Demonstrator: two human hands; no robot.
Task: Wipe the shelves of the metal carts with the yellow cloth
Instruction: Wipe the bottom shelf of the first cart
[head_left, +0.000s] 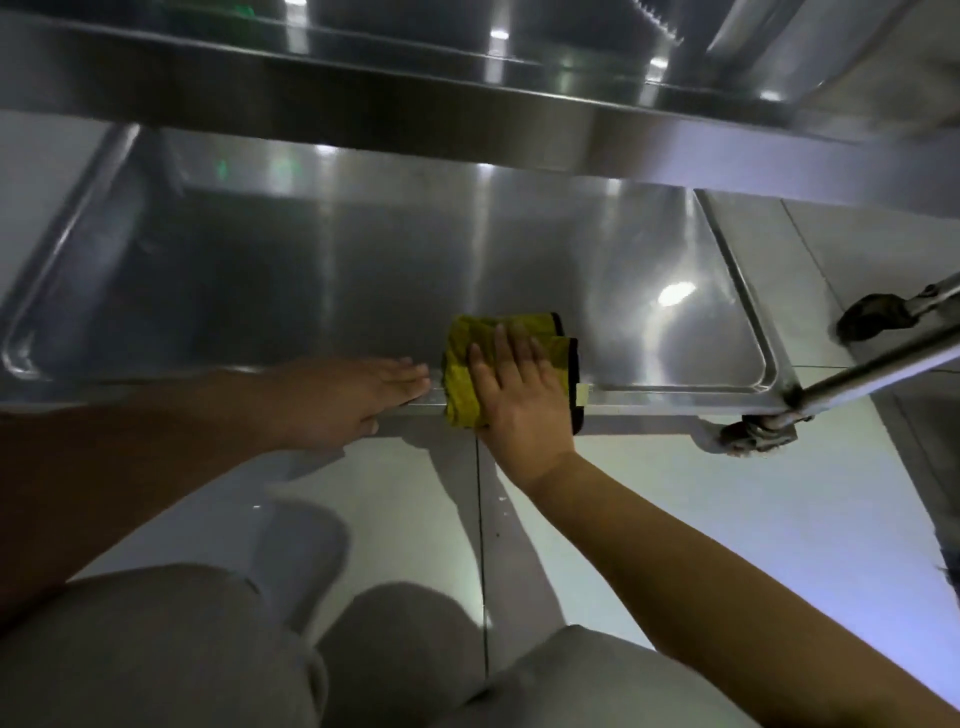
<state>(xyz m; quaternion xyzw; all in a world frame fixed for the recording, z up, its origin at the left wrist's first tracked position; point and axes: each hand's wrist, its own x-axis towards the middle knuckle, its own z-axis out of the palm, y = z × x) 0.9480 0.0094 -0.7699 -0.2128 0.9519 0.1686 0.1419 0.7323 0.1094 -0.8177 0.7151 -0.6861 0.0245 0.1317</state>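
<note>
Right hand (519, 389) flat on yellow cloth (462, 374); left hand (358, 395), seemingly flat, on shelf rim (675, 397).

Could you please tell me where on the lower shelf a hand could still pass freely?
The steel lower shelf lies bare left of the folded yellow cloth, up to its left rim, and right of it, toward the right rim. The front edge is crowded: right hand flat on the cloth, left hand beside it.

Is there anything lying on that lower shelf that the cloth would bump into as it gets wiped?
Nothing visible does. The right hand presses the yellow cloth at the lower shelf's near edge; the surface beyond looks bare.
</note>
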